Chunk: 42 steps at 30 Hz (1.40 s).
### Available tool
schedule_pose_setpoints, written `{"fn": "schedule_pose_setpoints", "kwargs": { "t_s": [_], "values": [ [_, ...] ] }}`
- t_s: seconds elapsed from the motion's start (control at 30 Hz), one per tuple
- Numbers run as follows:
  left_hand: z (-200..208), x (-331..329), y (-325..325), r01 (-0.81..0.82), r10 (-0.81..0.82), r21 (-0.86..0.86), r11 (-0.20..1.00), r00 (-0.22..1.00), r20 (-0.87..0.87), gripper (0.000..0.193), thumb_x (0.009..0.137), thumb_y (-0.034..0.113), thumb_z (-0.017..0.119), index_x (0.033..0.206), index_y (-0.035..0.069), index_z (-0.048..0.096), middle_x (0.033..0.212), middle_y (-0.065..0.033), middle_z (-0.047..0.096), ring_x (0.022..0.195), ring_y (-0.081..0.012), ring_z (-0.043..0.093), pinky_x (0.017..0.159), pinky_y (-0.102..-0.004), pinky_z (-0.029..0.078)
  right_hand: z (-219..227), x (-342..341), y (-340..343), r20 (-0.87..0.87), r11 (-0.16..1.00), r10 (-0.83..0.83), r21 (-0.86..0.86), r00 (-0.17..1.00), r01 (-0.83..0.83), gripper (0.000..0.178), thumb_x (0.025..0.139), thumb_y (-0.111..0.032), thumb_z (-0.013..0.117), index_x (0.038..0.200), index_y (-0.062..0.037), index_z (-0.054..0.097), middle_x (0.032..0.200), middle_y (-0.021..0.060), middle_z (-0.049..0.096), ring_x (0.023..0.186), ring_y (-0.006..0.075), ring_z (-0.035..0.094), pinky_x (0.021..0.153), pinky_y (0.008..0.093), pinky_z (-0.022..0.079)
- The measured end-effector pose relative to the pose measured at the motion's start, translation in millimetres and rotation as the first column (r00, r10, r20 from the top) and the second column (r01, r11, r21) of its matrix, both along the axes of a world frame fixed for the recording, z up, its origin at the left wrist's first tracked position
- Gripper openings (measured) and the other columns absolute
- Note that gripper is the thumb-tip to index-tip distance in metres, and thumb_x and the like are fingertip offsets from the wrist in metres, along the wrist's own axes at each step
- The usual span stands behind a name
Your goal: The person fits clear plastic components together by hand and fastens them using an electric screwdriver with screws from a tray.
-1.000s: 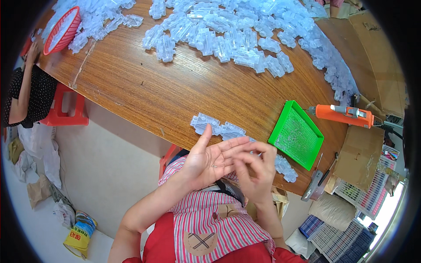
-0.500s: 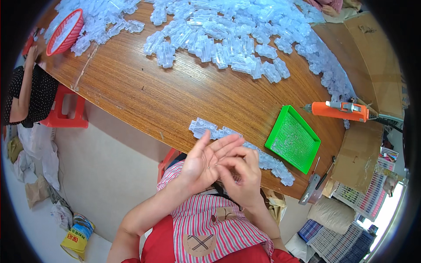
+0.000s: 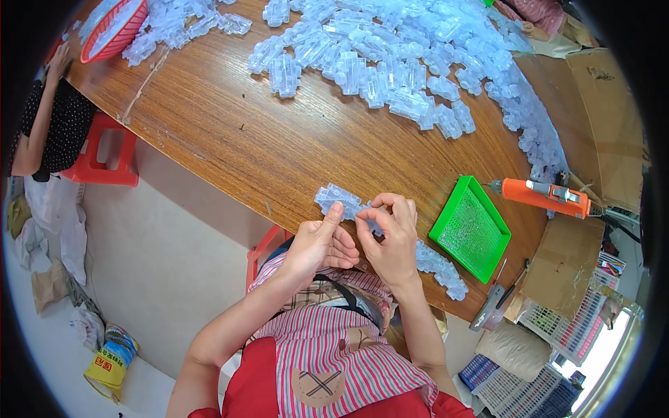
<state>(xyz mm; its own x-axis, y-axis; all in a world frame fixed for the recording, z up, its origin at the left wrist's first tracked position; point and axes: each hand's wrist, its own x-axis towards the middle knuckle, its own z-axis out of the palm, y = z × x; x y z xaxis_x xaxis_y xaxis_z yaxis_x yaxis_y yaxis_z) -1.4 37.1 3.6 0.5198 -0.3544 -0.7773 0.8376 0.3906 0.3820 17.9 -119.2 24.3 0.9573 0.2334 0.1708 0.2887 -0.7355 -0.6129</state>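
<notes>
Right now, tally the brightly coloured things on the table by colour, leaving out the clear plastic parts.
Green: 1, the green mesh tray near the right hand.
Orange: 1, the orange power tool by the right edge.
Red: 1, the red basket at the far left corner.
Total: 3.

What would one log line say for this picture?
left hand: open beside clear plastic piece | right hand: pinching it | green tray: right

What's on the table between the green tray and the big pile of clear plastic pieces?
Only bare wooden table shows between the green tray and the big pile of clear plastic pieces, as seen in the head view; the orange tool lies off to the tray's right.
</notes>
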Motion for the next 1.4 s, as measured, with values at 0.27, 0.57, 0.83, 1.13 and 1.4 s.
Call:
{"fn": "schedule_pose_setpoints", "kwargs": {
  "t_s": [0.27,0.57,0.83,1.13,1.4],
  "values": [
    [-4.6,1.3,0.9,-0.002,0.001,0.017,1.0,1.0,0.023,0.063,0.095,0.059,0.048,0.074,0.001,0.062,0.069,-0.0125,0.066,0.061,-0.0201,0.069,0.056,-0.028,0.059,3.1,2.1,3.9,0.011,1.0,0.0,-0.014,1.0,0.0,0.011,0.074,-0.004,0.073,0.083,-0.0044,0.067,0.094,0.0063,0.058,0.089,0.0257,0.053,0.076,0.0383,0.039],
    [-3.1,2.5,1.0,-0.004,0.004,-0.002,1.0,1.0,0.015,0.062,0.095,0.058,0.049,0.075,0.001,0.062,0.069,-0.0126,0.066,0.061,-0.0198,0.069,0.056,-0.027,0.059,7.0,2.9,2.4,-0.019,1.0,0.001,-0.022,1.0,-0.001,0.011,0.074,-0.003,0.073,0.084,-0.0038,0.067,0.093,0.0076,0.057,0.089,0.026,0.053,0.077,0.0374,0.041],
    [14.0,-2.1,7.2,-0.126,0.146,-0.214,0.969,0.986,0.079,0.071,0.097,0.064,0.031,0.092,0.001,0.062,0.089,-0.0138,0.068,0.087,-0.0222,0.07,0.082,-0.0345,0.057,32.7,-9.7,-3.2,-0.032,0.987,-0.126,0.101,0.991,0.129,0.013,0.078,-0.005,0.073,0.091,-0.0058,0.069,0.092,0.0088,0.057,0.087,0.0256,0.054,0.074,0.0362,0.045],
    [22.6,4.9,-0.2,-0.225,0.265,-0.724,0.653,0.962,-0.06,0.09,0.096,0.069,0.018,0.144,-0.007,0.032,0.147,-0.0234,0.039,0.131,-0.0294,0.046,0.113,-0.0407,0.035,46.9,-32.7,15.4,0.015,0.995,0.096,0.029,0.995,-0.096,0.02,0.069,-0.008,0.079,0.087,-0.0102,0.073,0.091,0.0032,0.057,0.084,0.022,0.051,0.072,0.0348,0.04],
    [26.9,2.9,-4.8,-0.325,0.362,-0.618,0.716,0.929,-0.069,0.082,0.099,0.063,0.021,0.142,-0.004,0.037,0.145,-0.0213,0.042,0.135,-0.03,0.042,0.114,-0.0413,0.032,38.7,-39.2,24.0,0.023,0.988,0.131,0.078,0.991,-0.132,0.018,0.067,-0.006,0.078,0.083,-0.0078,0.069,0.091,0.0022,0.057,0.082,0.0207,0.053,0.073,0.0352,0.04]
  ]
}}
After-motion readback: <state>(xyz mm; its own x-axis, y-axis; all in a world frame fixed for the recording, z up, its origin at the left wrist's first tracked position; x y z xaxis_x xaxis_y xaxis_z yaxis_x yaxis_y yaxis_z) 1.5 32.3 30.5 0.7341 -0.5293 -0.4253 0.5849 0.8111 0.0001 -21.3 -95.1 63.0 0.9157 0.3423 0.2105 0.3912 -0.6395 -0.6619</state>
